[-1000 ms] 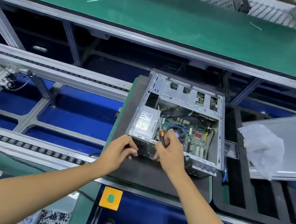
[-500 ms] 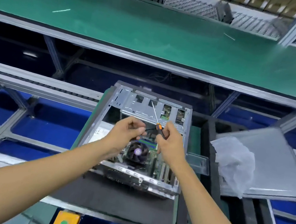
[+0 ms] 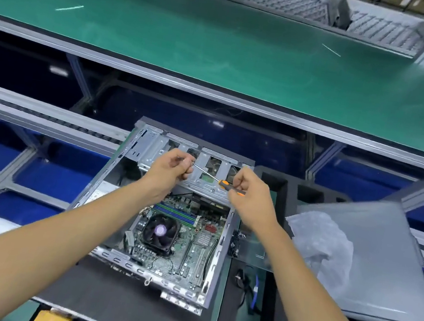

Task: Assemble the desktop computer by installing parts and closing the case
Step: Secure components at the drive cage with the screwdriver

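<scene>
Fingers of the right hand (image 3: 251, 194) are curled around the orange and black handle of a screwdriver (image 3: 222, 183), and the thin metal shaft runs up and to the left, toward the left hand (image 3: 168, 171). The left hand is closed too, its fingertips pinching the tip end of the shaft; whether a screw sits there I cannot tell, it is too small. Both hands hang above the far end of the open computer case (image 3: 168, 217), over the grey metal drive cage (image 3: 190, 165). Nearer in the case lies the green motherboard (image 3: 191, 246) with the round black cooler fan (image 3: 160, 232). The case lies on a dark foam mat (image 3: 89, 296) on the near conveyor rails. At the right edge of the mat is a black foam tray (image 3: 278, 187), and on it a grey side panel (image 3: 382, 270) with a piece of bubble wrap (image 3: 324, 250). Compared with half a second ago, the hands are further apart and more of the shaft shows between them; the fan, partly covered then, is now fully in view.
</scene>
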Demonstrator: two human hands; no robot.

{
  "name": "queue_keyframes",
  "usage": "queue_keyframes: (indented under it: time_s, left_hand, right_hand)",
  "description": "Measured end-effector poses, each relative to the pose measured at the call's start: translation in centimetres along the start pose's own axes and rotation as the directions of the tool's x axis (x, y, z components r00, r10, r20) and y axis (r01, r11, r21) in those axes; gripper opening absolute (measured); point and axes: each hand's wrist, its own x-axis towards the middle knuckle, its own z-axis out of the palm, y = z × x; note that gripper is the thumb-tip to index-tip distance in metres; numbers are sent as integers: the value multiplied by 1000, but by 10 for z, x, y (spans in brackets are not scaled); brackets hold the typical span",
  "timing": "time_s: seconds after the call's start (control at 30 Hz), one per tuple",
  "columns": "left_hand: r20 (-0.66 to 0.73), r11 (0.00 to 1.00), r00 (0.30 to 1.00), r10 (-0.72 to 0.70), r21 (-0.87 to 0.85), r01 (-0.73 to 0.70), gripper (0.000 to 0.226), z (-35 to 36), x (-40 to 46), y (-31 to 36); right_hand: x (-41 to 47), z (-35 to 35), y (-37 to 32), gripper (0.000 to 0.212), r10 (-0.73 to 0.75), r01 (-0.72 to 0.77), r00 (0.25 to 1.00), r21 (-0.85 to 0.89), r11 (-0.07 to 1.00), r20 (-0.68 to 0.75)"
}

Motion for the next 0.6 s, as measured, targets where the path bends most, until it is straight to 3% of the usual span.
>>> queue_keyframes:
  time_s: [0.27, 0.37, 0.6]
  left_hand:
    - [68, 996, 993, -92, 13, 91, 6, -9, 16, -1]
    - [78, 996, 993, -85, -4, 86, 14, -11, 19, 0]
    - [115, 989, 993, -36, 146, 19, 5, -10, 29, -4]
  right_hand:
    - [20, -6, 2, 19, -10, 9, 999, 45, 999, 35]
    - [25, -7, 2, 19, -14, 12, 999, 35, 999, 36]
    - [33, -17, 8, 19, -37, 38, 999, -47, 998, 34]
